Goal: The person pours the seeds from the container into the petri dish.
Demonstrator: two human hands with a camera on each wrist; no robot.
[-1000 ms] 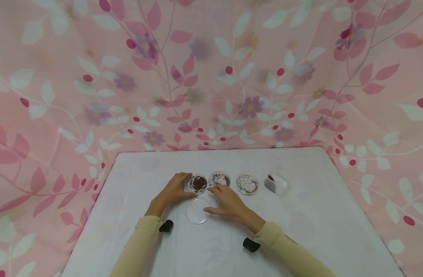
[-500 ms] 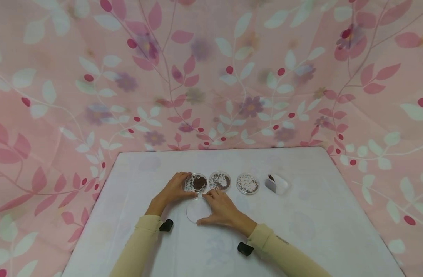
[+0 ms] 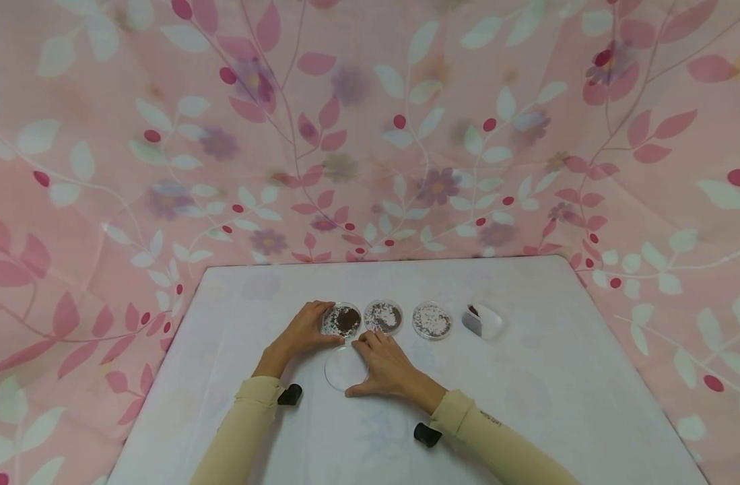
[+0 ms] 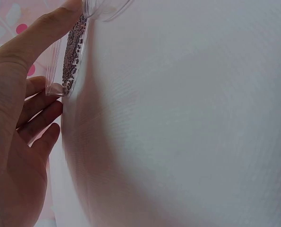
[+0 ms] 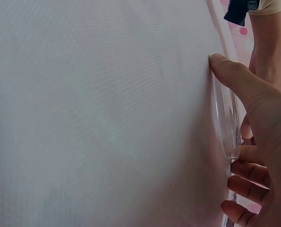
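The right hand point(image 3: 386, 369) has slid in from a second ago: back then it hovered with its fingers over the middle dish point(image 3: 383, 316), and now it sits down low on the clear lid point(image 3: 345, 368) lying flat on the desk point(image 3: 527, 404). Thumb on the near rim, fingers round the far rim, so that hand is clamped on the lid's edge. It reads as the lid being taken in hand, not yet lifted, since it looks flat on the desk in the right wrist view.

The left hand point(image 3: 301, 331) hasn't budged. It holds the dish of dark grains point(image 3: 342, 320) by the side wall, fingers curled round it, thumb on the near edge. That dish sits just beyond the lid, almost touching it, between the two hands' fingertips.

Off to the right of the right hand, the speckled dish point(image 3: 432, 320) and a small white container point(image 3: 482, 321) stand well apart from the action.

Hard to read: in the left wrist view the dish is edge-on and cut off at the top, only a strip of grains showing. In the right wrist view the lid is a thin glassy sliver, and the fingers hide its far rim. Whether the other two dishes carry lids, I can't tell.
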